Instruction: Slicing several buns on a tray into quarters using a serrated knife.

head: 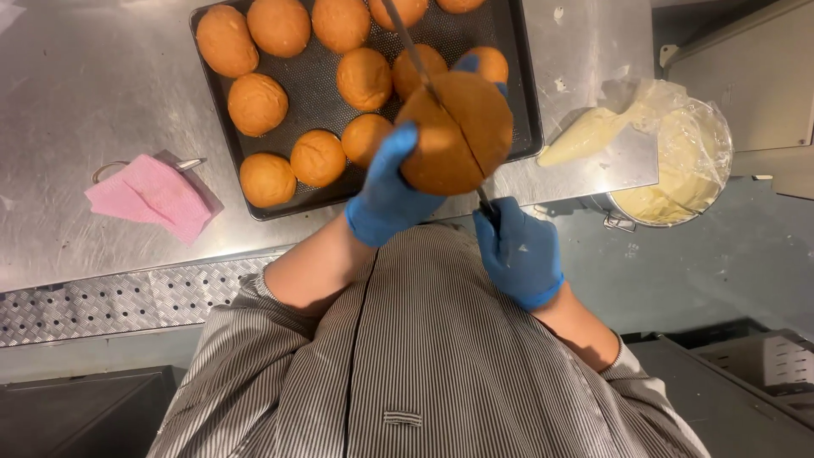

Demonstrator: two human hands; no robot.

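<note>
My left hand (386, 191), in a blue glove, holds a round golden-brown bun (454, 131) up in front of my chest. A long knife (424, 72) runs diagonally through the bun, leaving a dark cut line across its top. My right hand (517, 254), also gloved in blue, grips the knife's handle just below the bun. Behind the bun lies a dark perforated baking tray (526, 102) with several more whole buns (257, 103) on it.
The tray rests on a steel worktop (93, 93). A pink cloth (153, 195) lies at the left. At the right, a piping bag of pale cream (593, 131) leans from a plastic-lined round container (687, 161). A perforated steel strip (127, 297) edges the counter.
</note>
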